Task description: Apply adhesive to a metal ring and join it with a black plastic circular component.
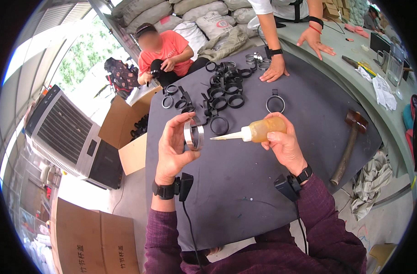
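Note:
Between the fingers and thumb of my left hand stands a silver metal ring, held upright on its edge. My right hand grips a squeeze bottle of amber liquid, tilted on its side. Its long pale nozzle points left and stops a little short of the ring. Beyond the bottle, a black-and-silver ring with a small tab lies on the dark table. Several black rings with handles are heaped farther back, beyond my hands.
A hammer lies at the table's right. Another person's hand rests on the far edge; a seated person works at the back left. An open cardboard box and an air cooler stand left. A curved green-grey table borders the right.

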A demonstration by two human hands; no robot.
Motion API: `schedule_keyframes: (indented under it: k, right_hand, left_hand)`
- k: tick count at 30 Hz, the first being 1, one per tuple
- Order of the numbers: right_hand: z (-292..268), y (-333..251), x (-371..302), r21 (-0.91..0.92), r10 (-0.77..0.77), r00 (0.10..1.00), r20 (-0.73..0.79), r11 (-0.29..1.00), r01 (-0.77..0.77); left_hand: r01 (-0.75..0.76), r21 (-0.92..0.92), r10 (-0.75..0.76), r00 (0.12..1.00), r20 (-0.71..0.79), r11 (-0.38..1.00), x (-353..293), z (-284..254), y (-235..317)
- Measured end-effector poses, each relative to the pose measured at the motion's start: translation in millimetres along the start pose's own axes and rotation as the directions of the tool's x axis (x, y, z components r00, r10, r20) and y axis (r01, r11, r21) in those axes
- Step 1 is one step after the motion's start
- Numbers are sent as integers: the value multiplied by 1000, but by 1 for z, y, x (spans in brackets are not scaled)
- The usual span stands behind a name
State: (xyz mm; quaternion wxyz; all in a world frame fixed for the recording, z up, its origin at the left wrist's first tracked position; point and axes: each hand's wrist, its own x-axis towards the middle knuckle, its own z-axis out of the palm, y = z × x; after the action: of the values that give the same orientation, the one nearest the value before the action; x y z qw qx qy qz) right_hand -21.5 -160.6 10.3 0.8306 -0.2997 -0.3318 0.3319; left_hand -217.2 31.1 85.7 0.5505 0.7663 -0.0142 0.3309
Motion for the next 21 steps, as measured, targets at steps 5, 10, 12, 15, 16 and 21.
schedule_keyframes:
  k: [5, 10, 12, 15, 16, 21]
  right_hand:
    - [2, 3, 0, 37, 1, 1000, -18, 999, 0]
    - [-7, 3, 0, 175, 11, 998, -59, 985, -1]
    - [-9, -1, 1, 253, -12, 997, -80, 967, 32]
    - [-8, -1, 3, 282, -29, 994, -104, 958, 58]
    - [-13, 0, 3, 291, -34, 993, -109, 955, 64]
    - [-19, -3, 3, 256, -82, 990, -116, 961, 109]
  left_hand:
    - [-27, 21, 27, 1000, 13, 999, -2, -6, -2]
    - [90, -55, -92, 995, -32, 994, 4, -9, -13]
    - [105, -144, -121, 987, -110, 984, 12, -27, -23]
    - [117, -240, -180, 948, -262, 964, 22, -76, -52]
    - [180, -234, -248, 919, -306, 955, 28, -92, -65]
    - [456, -146, -471, 768, -434, 878, 54, -119, -110]
